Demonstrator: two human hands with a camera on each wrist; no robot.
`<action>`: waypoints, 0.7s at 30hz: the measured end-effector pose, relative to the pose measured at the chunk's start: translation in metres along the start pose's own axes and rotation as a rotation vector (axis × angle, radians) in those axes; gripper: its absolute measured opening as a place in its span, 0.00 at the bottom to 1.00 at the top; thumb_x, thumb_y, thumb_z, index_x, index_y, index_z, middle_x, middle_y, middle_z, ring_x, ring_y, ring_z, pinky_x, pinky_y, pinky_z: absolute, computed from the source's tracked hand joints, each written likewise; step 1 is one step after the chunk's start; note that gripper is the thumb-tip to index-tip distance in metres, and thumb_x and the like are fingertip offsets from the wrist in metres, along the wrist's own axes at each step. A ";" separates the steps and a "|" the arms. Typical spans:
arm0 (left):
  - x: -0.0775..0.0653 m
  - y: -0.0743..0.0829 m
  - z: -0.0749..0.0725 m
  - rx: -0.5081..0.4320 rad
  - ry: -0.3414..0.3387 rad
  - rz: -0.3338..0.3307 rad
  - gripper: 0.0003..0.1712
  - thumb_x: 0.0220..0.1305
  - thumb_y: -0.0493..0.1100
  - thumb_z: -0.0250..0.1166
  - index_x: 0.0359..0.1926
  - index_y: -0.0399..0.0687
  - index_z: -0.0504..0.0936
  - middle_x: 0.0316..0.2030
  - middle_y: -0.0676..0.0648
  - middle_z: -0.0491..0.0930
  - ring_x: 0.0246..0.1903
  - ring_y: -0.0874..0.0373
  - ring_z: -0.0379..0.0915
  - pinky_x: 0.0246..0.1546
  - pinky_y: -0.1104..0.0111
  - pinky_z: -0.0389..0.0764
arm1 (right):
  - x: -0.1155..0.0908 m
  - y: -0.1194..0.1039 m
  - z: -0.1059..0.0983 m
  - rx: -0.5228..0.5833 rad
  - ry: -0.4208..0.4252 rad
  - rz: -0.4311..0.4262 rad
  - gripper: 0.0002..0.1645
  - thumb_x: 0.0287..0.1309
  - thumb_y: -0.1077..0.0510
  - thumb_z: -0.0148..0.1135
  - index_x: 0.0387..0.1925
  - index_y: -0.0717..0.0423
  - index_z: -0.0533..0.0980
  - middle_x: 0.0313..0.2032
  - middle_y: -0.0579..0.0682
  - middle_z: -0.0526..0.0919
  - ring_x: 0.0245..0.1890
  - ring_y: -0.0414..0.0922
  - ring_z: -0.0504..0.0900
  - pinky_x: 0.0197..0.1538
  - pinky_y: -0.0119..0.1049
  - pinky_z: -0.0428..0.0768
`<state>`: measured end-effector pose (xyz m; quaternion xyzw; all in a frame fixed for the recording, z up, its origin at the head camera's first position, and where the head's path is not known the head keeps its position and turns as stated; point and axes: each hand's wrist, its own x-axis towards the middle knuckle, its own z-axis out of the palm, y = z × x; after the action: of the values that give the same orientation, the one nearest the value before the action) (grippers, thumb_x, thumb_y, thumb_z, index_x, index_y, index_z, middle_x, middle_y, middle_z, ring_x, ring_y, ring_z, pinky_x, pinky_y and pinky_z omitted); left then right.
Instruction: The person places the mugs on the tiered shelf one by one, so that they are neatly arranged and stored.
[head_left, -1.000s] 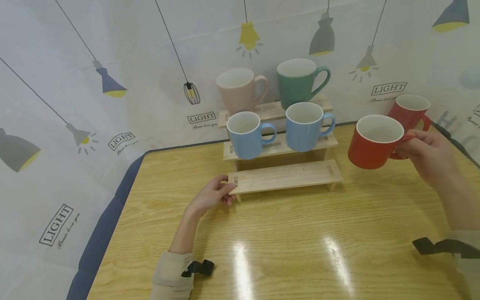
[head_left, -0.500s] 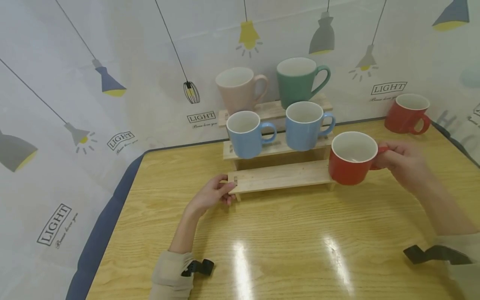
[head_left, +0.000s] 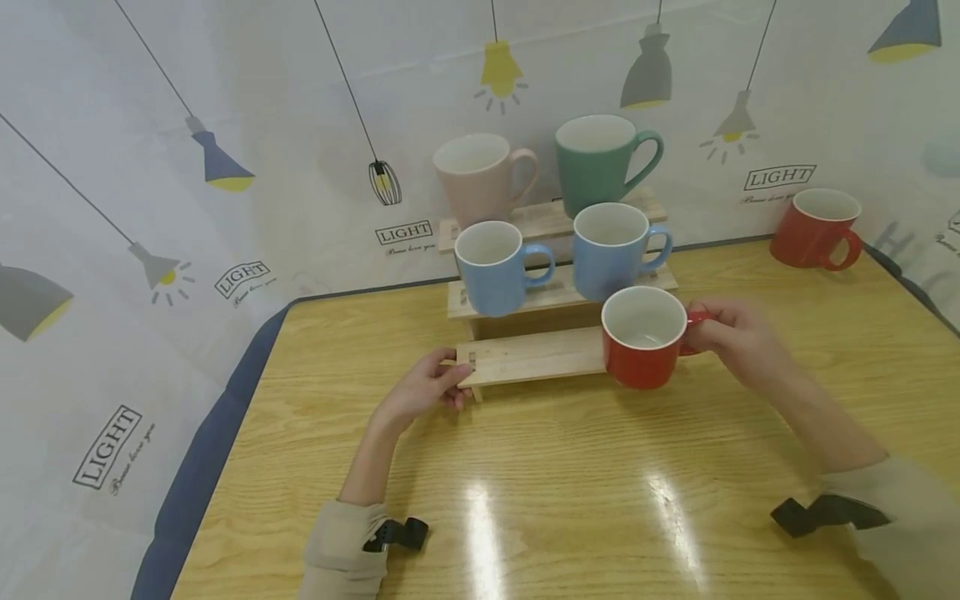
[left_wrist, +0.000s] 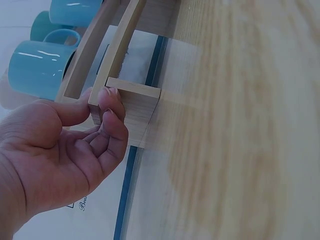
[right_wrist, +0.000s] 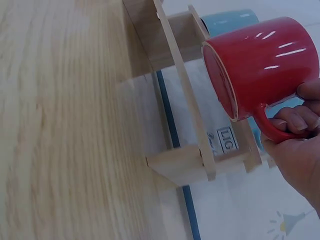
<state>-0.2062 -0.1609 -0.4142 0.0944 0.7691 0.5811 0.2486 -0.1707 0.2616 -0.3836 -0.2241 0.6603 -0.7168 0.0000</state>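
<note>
A three-tier wooden rack [head_left: 540,354] stands on the table. My left hand [head_left: 423,390] pinches the left end of its lowest shelf, thumb on top and fingers curled underneath. In my right hand [head_left: 738,337] is a red mug [head_left: 641,354], gripped by its handle; it overlaps the right part of the lowest shelf. From the right wrist, the mug's base [right_wrist: 220,82] shows a gap above the shelf board. Two light blue mugs [head_left: 491,275] stand on the middle shelf. A pink mug [head_left: 472,179] and a green mug [head_left: 596,171] are on the top shelf.
Another red mug [head_left: 806,233] stands at the back right of the wooden table [head_left: 570,483]. Behind the rack hangs a pale cloth [head_left: 300,125] printed with lamps. A dark blue edge [head_left: 217,442] runs along the table's left side.
My right hand has carried the red mug leftward and lower, from beside the rack to over the lowest shelf's right part. The left hand keeps its hold on the rack.
</note>
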 end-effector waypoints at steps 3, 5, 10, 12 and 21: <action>0.000 0.000 0.000 -0.002 -0.002 0.001 0.29 0.79 0.44 0.55 0.68 0.30 0.57 0.35 0.39 0.81 0.28 0.56 0.77 0.37 0.62 0.80 | 0.004 0.002 0.012 0.024 -0.007 0.014 0.15 0.62 0.79 0.42 0.24 0.68 0.71 0.28 0.47 0.82 0.31 0.42 0.83 0.41 0.31 0.83; 0.000 0.000 -0.001 -0.004 -0.004 0.001 0.30 0.79 0.44 0.55 0.69 0.30 0.57 0.34 0.40 0.81 0.28 0.56 0.77 0.36 0.62 0.80 | 0.007 0.004 0.020 0.036 -0.001 0.027 0.14 0.62 0.78 0.43 0.24 0.68 0.70 0.26 0.47 0.81 0.31 0.42 0.82 0.41 0.31 0.83; 0.000 -0.001 -0.001 -0.011 -0.002 -0.005 0.29 0.79 0.44 0.55 0.69 0.31 0.57 0.34 0.41 0.81 0.28 0.56 0.77 0.36 0.63 0.80 | 0.015 0.009 0.040 0.040 0.020 0.059 0.12 0.59 0.77 0.44 0.22 0.68 0.67 0.22 0.47 0.74 0.28 0.41 0.77 0.39 0.30 0.81; 0.000 -0.001 -0.001 -0.014 -0.002 -0.006 0.29 0.79 0.43 0.55 0.69 0.31 0.57 0.34 0.41 0.81 0.28 0.56 0.77 0.36 0.63 0.80 | 0.019 0.012 0.047 0.023 0.028 0.064 0.12 0.57 0.77 0.44 0.21 0.67 0.65 0.20 0.47 0.71 0.26 0.41 0.73 0.37 0.29 0.79; -0.001 0.001 0.000 -0.019 -0.002 -0.005 0.32 0.79 0.44 0.55 0.71 0.29 0.54 0.34 0.41 0.81 0.28 0.56 0.77 0.38 0.62 0.80 | 0.034 0.023 0.074 -0.147 0.039 0.079 0.11 0.54 0.75 0.49 0.19 0.67 0.63 0.17 0.48 0.65 0.24 0.40 0.68 0.31 0.31 0.73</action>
<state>-0.2059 -0.1613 -0.4130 0.0906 0.7636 0.5877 0.2516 -0.1846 0.1789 -0.3927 -0.1834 0.7193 -0.6700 -0.0011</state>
